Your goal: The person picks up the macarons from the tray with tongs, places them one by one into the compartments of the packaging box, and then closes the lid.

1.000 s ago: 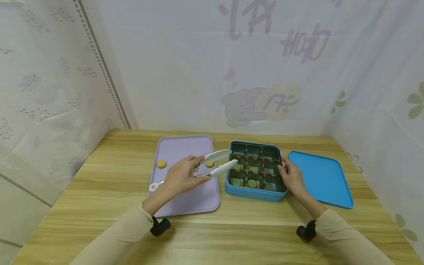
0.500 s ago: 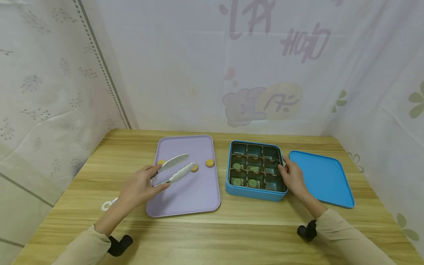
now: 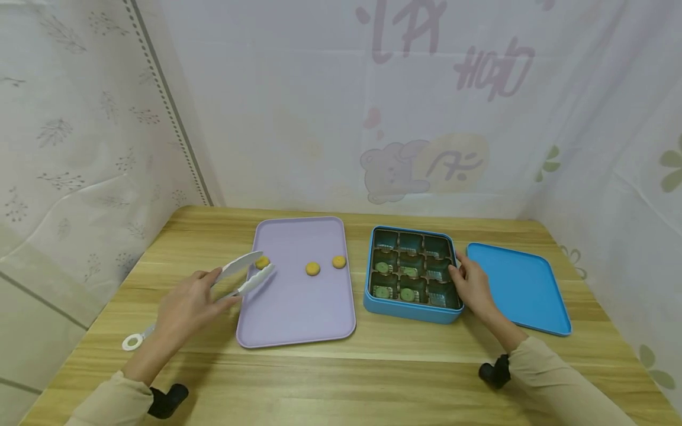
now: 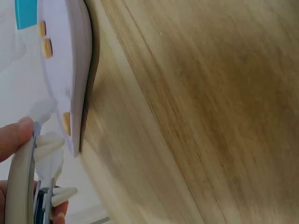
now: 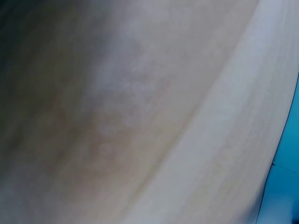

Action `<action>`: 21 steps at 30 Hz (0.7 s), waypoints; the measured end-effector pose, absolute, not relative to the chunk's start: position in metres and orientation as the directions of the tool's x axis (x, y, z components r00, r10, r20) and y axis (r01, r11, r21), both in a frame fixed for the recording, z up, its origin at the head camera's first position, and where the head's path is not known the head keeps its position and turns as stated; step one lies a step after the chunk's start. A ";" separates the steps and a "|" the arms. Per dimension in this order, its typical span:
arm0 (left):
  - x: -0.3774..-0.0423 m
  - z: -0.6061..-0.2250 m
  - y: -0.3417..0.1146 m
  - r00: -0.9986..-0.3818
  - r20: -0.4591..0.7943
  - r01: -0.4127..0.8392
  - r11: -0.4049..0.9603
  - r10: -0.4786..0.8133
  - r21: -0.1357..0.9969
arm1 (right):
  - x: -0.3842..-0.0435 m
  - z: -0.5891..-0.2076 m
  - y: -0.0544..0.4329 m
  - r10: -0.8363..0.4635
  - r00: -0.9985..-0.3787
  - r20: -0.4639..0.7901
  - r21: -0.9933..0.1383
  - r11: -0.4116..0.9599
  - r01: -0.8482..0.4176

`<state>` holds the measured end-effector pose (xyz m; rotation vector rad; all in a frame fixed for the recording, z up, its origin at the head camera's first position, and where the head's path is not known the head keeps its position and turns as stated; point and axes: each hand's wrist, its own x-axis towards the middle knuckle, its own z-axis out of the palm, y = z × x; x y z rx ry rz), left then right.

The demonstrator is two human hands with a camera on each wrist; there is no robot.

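My left hand (image 3: 186, 305) holds a pair of tongs (image 3: 257, 280) with white scalloped heads, and the heads are spread apart. They hang over the left edge of the lilac tray (image 3: 295, 319), one on each side of a round yellow cookie (image 3: 261, 261). Farther right on the tray lie a second cookie (image 3: 312, 268) and a third cookie (image 3: 338, 261). In the left wrist view the tongs (image 4: 46, 149) point toward the tray's near cookie (image 4: 66, 123). My right hand (image 3: 471, 287) grips the right wall of a blue box (image 3: 410, 310), thumb over the rim.
Inside the box, a dark divided insert (image 3: 410, 242) has several green cookies (image 3: 407, 294) in its left and middle compartments. A blue lid (image 3: 519, 290) lies right of the box. Cloth with printed patterns (image 3: 298, 118) hangs behind the wooden table (image 3: 341, 384).
My left hand has carried the tongs leftward from beside the box to the tray's left cookie, uncovering the middle cookie. My right hand stays on the box.
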<state>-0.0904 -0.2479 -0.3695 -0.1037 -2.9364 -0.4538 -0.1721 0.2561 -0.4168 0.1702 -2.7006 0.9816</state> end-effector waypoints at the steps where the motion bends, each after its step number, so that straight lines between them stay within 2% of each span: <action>1: -0.091 -0.370 -0.248 -0.984 0.176 0.087 0.956 0.038 0.279 | -0.172 -0.417 0.256 -0.019 -0.958 0.285 -0.612 0.766 -0.197; 7: -0.093 -0.369 -0.249 -0.989 0.147 0.051 0.971 0.016 0.234 | -0.172 -0.417 0.256 -0.017 -0.957 0.289 -0.608 0.769 -0.197; 21: -0.102 -0.362 -0.243 -0.998 0.063 0.028 0.975 0.014 0.222 | -0.174 -0.419 0.256 -0.020 -0.954 0.300 -0.606 0.768 -0.207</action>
